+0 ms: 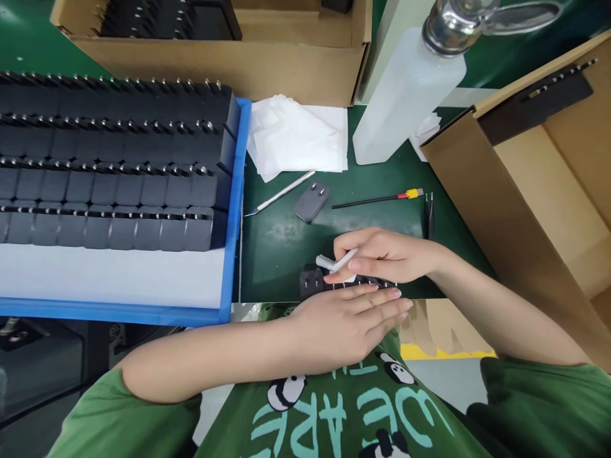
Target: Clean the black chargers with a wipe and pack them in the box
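At the left, a blue tray holds long rows of black plugs. Next, by the near edge of the green table, is a short row of dark plugs, its long way going left to right. The left hand lies flat along its near side, fingers straight and close together, not curled round anything; I cannot tell how hard they touch. Farthest right, the right hand pinches a white wipe, and the short row sits right under those fingertips, so both hands are near
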`<state>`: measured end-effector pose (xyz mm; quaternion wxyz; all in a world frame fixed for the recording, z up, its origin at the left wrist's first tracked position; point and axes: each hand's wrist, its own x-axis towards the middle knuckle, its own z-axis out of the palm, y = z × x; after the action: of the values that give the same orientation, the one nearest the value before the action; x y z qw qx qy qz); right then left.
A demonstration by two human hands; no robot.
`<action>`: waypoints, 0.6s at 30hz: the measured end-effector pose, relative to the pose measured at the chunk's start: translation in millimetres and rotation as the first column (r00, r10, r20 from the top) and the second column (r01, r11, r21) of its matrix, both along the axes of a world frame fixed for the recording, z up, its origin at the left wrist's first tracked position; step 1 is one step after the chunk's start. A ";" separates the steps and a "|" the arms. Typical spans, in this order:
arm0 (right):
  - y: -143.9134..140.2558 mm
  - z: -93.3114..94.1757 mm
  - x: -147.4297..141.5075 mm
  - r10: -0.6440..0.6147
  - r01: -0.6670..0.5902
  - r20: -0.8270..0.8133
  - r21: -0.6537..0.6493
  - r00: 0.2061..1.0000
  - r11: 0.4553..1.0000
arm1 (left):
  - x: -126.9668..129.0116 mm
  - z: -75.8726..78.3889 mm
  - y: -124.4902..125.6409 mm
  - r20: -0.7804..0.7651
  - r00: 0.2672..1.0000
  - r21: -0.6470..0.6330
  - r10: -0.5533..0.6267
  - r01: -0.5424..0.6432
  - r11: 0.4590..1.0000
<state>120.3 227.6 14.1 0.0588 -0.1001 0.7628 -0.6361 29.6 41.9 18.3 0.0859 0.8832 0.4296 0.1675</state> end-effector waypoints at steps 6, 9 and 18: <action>17.6 1.1 24.7 -0.051 0.052 0.019 -0.044 0.999 0.998 | 2.1 -0.1 -2.6 0.009 1.000 0.027 0.016 -0.016 1.000; 24.7 2.6 41.3 -0.103 0.106 0.049 -0.057 0.993 0.993 | 1.5 0.3 -2.4 -0.002 1.000 0.032 0.019 -0.018 0.999; 36.4 23.4 94.5 -0.552 0.550 -0.010 -0.068 0.834 0.832 | -4.2 10.8 -1.9 0.052 0.998 0.060 -0.028 0.025 0.998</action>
<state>214.9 264.0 37.5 -0.1413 0.1127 0.7400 -0.6478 25.4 40.0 29.0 0.0730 0.8864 0.4101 0.2022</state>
